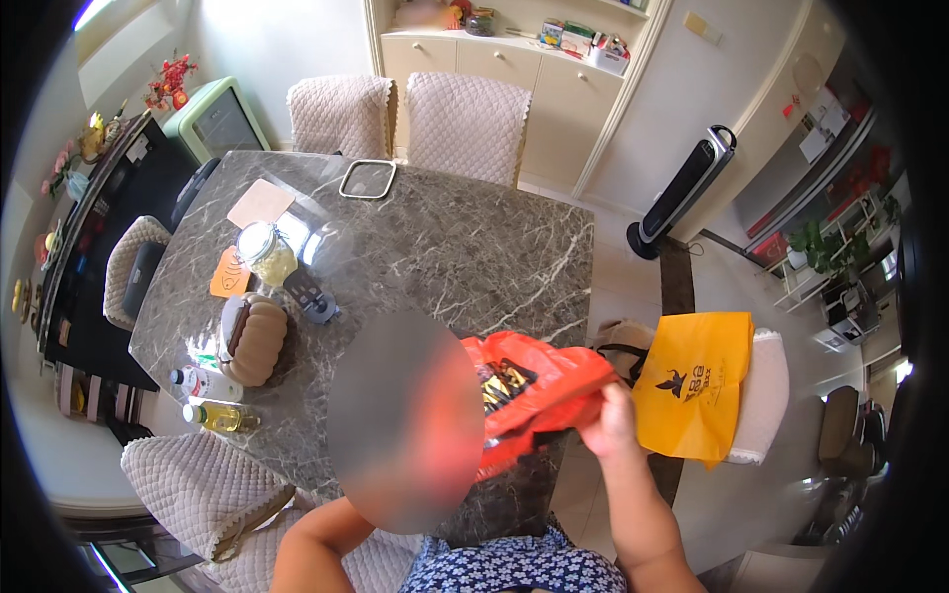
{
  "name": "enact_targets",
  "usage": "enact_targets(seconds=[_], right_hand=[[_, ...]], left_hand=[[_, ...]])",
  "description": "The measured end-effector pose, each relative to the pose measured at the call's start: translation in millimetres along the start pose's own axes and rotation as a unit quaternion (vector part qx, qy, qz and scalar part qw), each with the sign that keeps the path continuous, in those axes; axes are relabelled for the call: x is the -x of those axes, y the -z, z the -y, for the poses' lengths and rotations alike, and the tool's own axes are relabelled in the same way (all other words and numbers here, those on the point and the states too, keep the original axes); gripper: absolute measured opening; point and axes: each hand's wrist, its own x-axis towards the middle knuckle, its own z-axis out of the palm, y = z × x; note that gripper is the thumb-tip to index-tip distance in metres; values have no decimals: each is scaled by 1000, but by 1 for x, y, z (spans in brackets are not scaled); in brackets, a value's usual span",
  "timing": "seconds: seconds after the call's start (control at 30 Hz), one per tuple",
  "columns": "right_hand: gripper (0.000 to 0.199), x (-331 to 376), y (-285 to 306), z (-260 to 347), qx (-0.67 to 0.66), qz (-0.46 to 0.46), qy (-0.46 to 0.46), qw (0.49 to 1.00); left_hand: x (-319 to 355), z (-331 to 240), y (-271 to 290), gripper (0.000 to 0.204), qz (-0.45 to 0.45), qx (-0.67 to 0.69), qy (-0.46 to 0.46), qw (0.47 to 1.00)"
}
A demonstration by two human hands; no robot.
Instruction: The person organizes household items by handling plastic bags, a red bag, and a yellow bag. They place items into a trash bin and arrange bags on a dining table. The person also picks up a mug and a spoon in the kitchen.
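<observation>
Right hand (610, 420) pinches the red plastic bag (534, 390) open over the marble table (465, 247); left hand hidden, grip unclear; emptying needs steady hold

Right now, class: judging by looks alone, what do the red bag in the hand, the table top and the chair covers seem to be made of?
Red bag, pinched by the right hand: thin glossy plastic film, probably, since it crumples and shines.
Table top: polished grey stone, likely marble, with white veins and window glare.
Chair covers: matt quilted fabric, with a stitched diamond pattern.
</observation>
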Motion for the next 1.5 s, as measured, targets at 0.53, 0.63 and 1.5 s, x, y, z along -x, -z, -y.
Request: enact_targets(seconds=[0.53,0.63,1.5], right_hand=[[15,-24,8,-34,236,-98,21,966],[16,-21,7,-32,430,-58,54,899],[43,-79,-2,-80,782,113,136,598]], left_hand=[[-49,-214,13,16,127,-470,103,867],[-89,-157,25,22,284,-433,-88,851],[-145,-112,49,59,117,-565,26,817]])
